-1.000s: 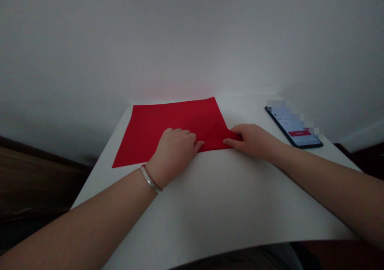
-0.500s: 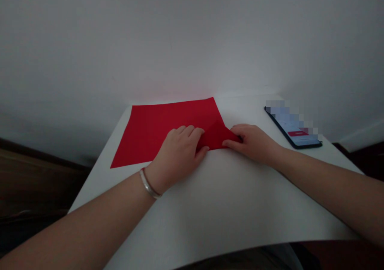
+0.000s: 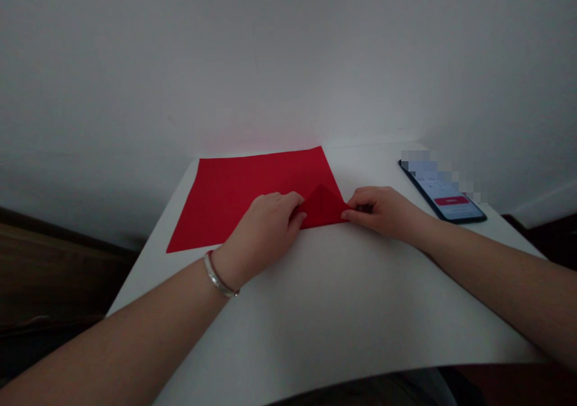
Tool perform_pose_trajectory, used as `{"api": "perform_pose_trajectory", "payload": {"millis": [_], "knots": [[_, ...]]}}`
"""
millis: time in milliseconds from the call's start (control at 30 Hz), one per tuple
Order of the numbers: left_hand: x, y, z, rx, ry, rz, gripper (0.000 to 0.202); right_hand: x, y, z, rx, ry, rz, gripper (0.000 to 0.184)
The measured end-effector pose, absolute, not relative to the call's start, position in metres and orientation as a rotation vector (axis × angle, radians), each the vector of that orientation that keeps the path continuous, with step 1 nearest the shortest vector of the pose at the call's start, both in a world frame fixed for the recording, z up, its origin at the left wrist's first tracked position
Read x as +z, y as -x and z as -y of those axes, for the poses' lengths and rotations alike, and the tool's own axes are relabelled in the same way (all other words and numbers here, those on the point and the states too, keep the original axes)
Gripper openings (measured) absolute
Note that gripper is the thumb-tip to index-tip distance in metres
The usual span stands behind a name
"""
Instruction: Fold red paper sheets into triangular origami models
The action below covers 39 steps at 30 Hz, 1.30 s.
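Note:
A large red sheet of paper (image 3: 238,183) lies on the white table. Over its near right part stands a folded red paper section (image 3: 321,206), shaped like a low triangle with its peak away from me. Whether this section is part of the sheet or a separate piece, I cannot tell. My left hand (image 3: 270,222) rests over the sheet's near edge, thumb and fingers pinching the triangle's left end. At the right end, my right hand (image 3: 376,207) is closed in a pinch on the pointed corner. The fingertips hide both ends of the fold.
A smartphone (image 3: 446,189) with a lit screen lies at the right of the white table (image 3: 342,310). A pale wall (image 3: 288,57) rises directly behind the table. Brown wooden furniture (image 3: 54,261) stands at the left.
My left hand has shifted slightly left, and its thumb has drawn back. The folded section between my hands now stands in a clear triangular peak. My right hand has moved slightly right.

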<state>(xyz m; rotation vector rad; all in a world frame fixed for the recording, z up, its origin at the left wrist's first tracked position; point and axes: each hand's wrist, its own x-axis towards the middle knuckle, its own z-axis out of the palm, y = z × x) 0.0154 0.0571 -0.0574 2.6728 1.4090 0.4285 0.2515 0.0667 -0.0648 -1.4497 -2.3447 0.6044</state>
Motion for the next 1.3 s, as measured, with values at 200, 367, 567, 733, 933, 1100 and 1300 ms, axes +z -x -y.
{"api": "perform_pose_trajectory", "payload": {"millis": [200, 367, 567, 733, 933, 1100, 1300], "knots": [[-0.062, -0.014, -0.06, 0.377, -2.649, -1.327, 0.025, -0.064, -0.254, -0.065, 0.677, 1.441, 2.364, 0.025], [-0.067, -0.013, -0.063, 0.368, -2.621, -1.357, 0.029, -0.065, -0.25, -0.066, 0.613, 1.546, 2.363, 0.026], [-0.07, -0.014, -0.064, 0.386, -2.596, -1.413, 0.027, -0.068, -0.251, -0.068, 0.563, 1.778, 2.269, 0.035], [-0.073, -0.013, -0.063, 0.485, -2.455, -1.45, 0.026, -0.069, -0.251, -0.07, 0.522, 1.807, 2.271, 0.036], [-0.071, -0.013, -0.062, 0.44, -2.6, -1.262, 0.053, -0.063, -0.247, -0.067, 0.489, 1.82, 2.337, 0.035], [-0.07, -0.012, -0.062, 0.315, -2.741, -1.182, 0.04, -0.063, -0.248, -0.069, 0.505, 1.803, 2.352, 0.034], [-0.073, -0.01, -0.062, 0.328, -2.734, -1.205, 0.04, -0.061, -0.264, -0.076, 0.727, 1.815, 2.361, 0.028]]}}
